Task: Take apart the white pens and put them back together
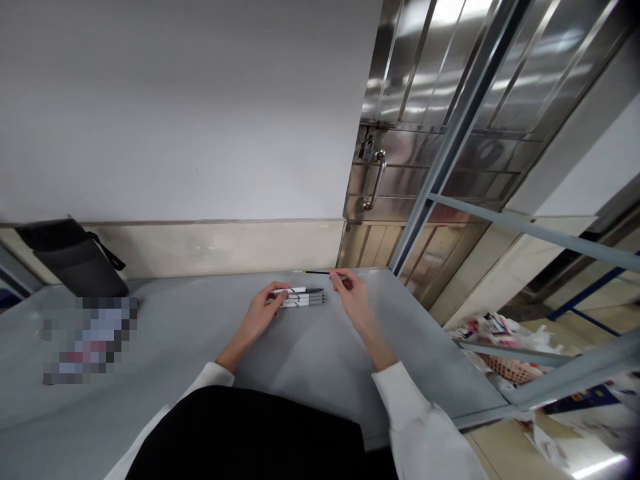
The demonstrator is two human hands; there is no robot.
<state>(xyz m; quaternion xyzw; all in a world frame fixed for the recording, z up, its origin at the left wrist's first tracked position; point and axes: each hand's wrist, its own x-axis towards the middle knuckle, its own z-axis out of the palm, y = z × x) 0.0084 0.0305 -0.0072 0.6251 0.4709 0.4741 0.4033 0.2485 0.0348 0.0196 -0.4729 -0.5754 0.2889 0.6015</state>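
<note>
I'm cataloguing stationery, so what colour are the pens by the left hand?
The pens are white with grey to black ends, shown best in the head view.

Free tabletop (pixel 180 320) between dark bottle (pixel 83 263) and left hand (pixel 263 305); wall (pixel 200 153) bars far side.

plain white wall (pixel 175 120), cream band (pixel 240 248) along its base. shiny metal door (pixel 410 143) right of wall, bar handle (pixel 381 177), padlock (pixel 368 148) beside handle's top. gray tabletop (pixel 175 340) below band. gray post (pixel 460 127) slants across door, crossbar (pixel 540 230) running off right. beige floor (pixel 493 447) lower right. bright glare (pixel 460 8) high on door.
</note>
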